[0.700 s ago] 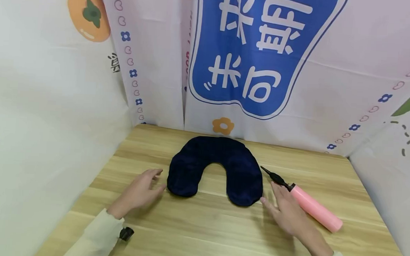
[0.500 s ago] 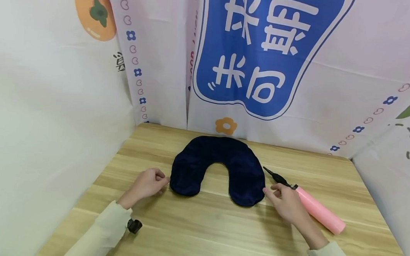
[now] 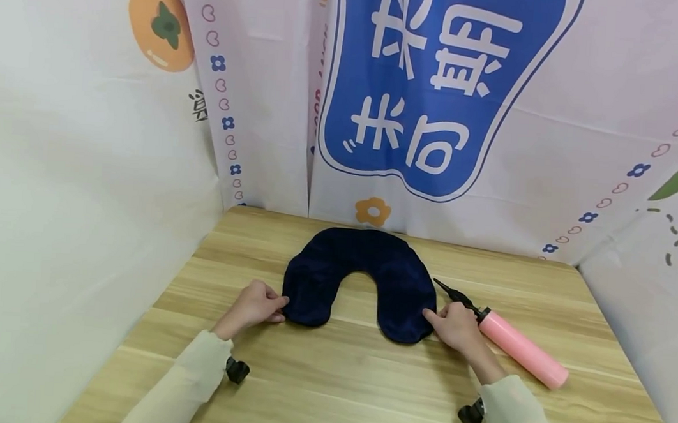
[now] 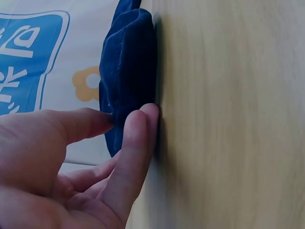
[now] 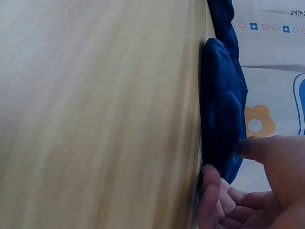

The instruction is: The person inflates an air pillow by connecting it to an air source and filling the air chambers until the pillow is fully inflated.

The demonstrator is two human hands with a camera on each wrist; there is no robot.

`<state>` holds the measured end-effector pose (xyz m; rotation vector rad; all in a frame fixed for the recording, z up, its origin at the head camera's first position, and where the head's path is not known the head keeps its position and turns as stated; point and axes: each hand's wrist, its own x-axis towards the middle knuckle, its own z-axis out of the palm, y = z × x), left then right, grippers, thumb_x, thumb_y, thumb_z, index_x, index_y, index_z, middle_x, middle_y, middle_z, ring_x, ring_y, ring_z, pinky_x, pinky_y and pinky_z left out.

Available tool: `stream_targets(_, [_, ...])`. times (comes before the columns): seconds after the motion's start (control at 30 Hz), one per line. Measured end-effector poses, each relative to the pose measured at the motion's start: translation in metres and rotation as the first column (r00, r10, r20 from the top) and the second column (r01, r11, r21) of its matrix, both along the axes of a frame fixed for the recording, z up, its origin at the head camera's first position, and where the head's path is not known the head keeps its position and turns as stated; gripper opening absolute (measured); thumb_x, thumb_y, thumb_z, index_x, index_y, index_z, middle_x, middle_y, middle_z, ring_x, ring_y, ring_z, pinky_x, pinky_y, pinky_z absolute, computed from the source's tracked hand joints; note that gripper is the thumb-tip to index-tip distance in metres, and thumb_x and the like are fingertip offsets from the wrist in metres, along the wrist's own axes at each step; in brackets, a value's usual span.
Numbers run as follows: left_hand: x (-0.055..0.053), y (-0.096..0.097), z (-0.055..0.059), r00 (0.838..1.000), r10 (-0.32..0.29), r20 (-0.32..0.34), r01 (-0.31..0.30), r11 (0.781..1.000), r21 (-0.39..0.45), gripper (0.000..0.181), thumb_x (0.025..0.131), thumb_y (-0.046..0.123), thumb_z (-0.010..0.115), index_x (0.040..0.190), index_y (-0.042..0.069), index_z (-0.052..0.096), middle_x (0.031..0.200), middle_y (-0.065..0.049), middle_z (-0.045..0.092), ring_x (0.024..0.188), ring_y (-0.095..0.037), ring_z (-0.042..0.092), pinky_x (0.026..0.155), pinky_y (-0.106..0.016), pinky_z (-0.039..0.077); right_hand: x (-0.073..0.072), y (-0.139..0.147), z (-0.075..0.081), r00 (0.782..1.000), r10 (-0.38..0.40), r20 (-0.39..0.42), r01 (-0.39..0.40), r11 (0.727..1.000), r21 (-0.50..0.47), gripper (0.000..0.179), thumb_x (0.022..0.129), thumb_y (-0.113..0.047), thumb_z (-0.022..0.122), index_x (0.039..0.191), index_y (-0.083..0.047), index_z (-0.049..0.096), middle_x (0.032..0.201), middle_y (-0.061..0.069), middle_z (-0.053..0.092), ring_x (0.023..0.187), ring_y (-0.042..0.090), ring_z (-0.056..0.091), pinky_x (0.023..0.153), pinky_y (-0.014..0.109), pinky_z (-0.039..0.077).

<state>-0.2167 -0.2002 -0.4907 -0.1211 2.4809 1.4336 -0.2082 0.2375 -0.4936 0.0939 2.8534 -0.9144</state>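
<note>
Neck pillow (image 3: 366, 250) near desk's (image 3: 352, 391) back edge, left hand (image 3: 258, 304) and right hand (image 3: 456, 327) pinching its sides, hand pump (image 3: 523, 349) toward right edge

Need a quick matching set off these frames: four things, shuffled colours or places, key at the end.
1. neck pillow
2. air pump barrel
3. left hand
4. right hand

A. gripping the end nearer the pink cylinder
B. dark blue, U-shaped
C. gripping the end farther from the pink cylinder
D. pink

Pairs: 1-B, 2-D, 3-C, 4-A
</note>
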Motion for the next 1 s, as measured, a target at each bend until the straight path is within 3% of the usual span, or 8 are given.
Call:
stream_targets(0.23, [0.0, 0.007, -0.006, 0.999, 0.025, -0.041, -0.026, 0.999, -0.019, 0.013, 0.099, 0.006, 0.069, 0.099, -0.006, 0.075, 0.082, -0.013, 0.078, 0.064, -0.012, 0.075, 0.065, -0.025, 0.063, 0.0, -0.001, -0.003, 1.0, -0.014, 0.003, 0.014, 0.998, -0.054, 0.052, 0.101, -0.034, 0.068, 0.055, -0.017, 0.052, 0.048, -0.005, 0.051, 0.045, 0.011, 0.04, 0.051, 0.026, 0.035])
stream_targets(0.4, [0.008, 0.008, -0.006, 0.998, 0.037, -0.051, -0.036, 0.999, 0.025, 0.014, 0.1, 0.003, 0.067, 0.104, -0.009, 0.072, 0.083, -0.015, 0.079, 0.067, -0.015, 0.076, 0.066, -0.027, 0.064, 0.002, -0.001, -0.002, 1.0, -0.014, 0.009, 0.014, 0.995, -0.095, 0.048, 0.102, -0.031, 0.069, 0.058, -0.015, 0.055, 0.054, 0.0, 0.061, 0.047, 0.012, 0.045, 0.052, 0.03, 0.039])
stream_targets(0.47, [0.014, 0.009, -0.006, 0.998, 0.044, -0.053, -0.041, 0.998, 0.055, 0.014, 0.099, 0.001, 0.066, 0.105, -0.01, 0.071, 0.084, -0.016, 0.079, 0.068, -0.016, 0.076, 0.066, -0.026, 0.064, 0.005, 0.0, 0.0, 1.0, -0.002, -0.001, 0.002, 0.996, -0.091, 0.046, 0.102, -0.03, 0.069, 0.06, -0.014, 0.057, 0.056, 0.002, 0.065, 0.048, 0.013, 0.048, 0.068, 0.039, 0.052])
stream_targets(0.53, [0.019, 0.009, -0.006, 0.998, 0.045, -0.052, -0.041, 0.996, 0.078, 0.013, 0.099, 0.0, 0.066, 0.105, -0.011, 0.07, 0.085, -0.017, 0.079, 0.068, -0.015, 0.076, 0.066, -0.026, 0.064, 0.01, 0.0, 0.002, 1.0, 0.013, -0.01, -0.014, 0.996, -0.085, 0.044, 0.102, -0.029, 0.069, 0.061, -0.013, 0.058, 0.058, 0.003, 0.067, 0.048, 0.013, 0.051, 0.073, 0.045, 0.053])
stream_targets(0.63, [0.027, 0.008, -0.007, 0.997, 0.055, -0.045, -0.05, 0.994, 0.095, 0.012, 0.098, -0.001, 0.066, 0.104, -0.01, 0.068, 0.085, -0.017, 0.078, 0.067, -0.015, 0.075, 0.066, -0.026, 0.064, 0.018, -0.001, 0.005, 1.0, 0.022, -0.004, -0.022, 0.996, -0.084, 0.042, 0.101, -0.027, 0.07, 0.063, -0.012, 0.061, 0.059, 0.003, 0.068, 0.048, 0.012, 0.051, 0.07, 0.037, 0.054])
stream_targets(0.73, [0.03, 0.001, -0.007, 0.998, 0.039, -0.047, -0.036, 0.997, 0.073, 0.013, 0.098, 0.0, 0.066, 0.105, -0.01, 0.068, 0.086, -0.016, 0.078, 0.067, -0.014, 0.074, 0.066, -0.026, 0.064, 0.029, -0.004, 0.008, 1.0, 0.024, 0.02, -0.022, 0.995, -0.1, 0.039, 0.1, -0.025, 0.071, 0.064, -0.011, 0.063, 0.058, 0.001, 0.066, 0.048, 0.011, 0.051, 0.05, 0.026, 0.041])
stream_targets(0.83, [0.025, -0.01, -0.005, 0.997, 0.031, -0.064, -0.029, 0.999, 0.039, 0.014, 0.099, 0.001, 0.066, 0.105, -0.01, 0.069, 0.087, -0.016, 0.078, 0.067, -0.014, 0.074, 0.066, -0.027, 0.064, 0.043, -0.011, 0.011, 0.999, 0.033, 0.043, -0.027, 0.992, -0.125, 0.036, 0.098, -0.021, 0.074, 0.064, -0.009, 0.065, 0.057, 0.001, 0.066, 0.048, 0.012, 0.056, 0.047, 0.024, 0.043])
stream_targets(1.0, [0.013, -0.028, -0.003, 0.991, 0.049, -0.122, -0.051, 0.999, -0.012, 0.018, 0.101, 0.005, 0.065, 0.108, -0.01, 0.072, 0.091, -0.017, 0.077, 0.068, -0.013, 0.073, 0.065, -0.026, 0.063, 0.066, -0.028, 0.01, 0.988, 0.132, 0.076, -0.119, 0.98, -0.157, 0.036, 0.098, -0.022, 0.073, 0.065, -0.009, 0.07, 0.054, -0.002, 0.065, 0.047, 0.011, 0.059, 0.047, 0.026, 0.049])
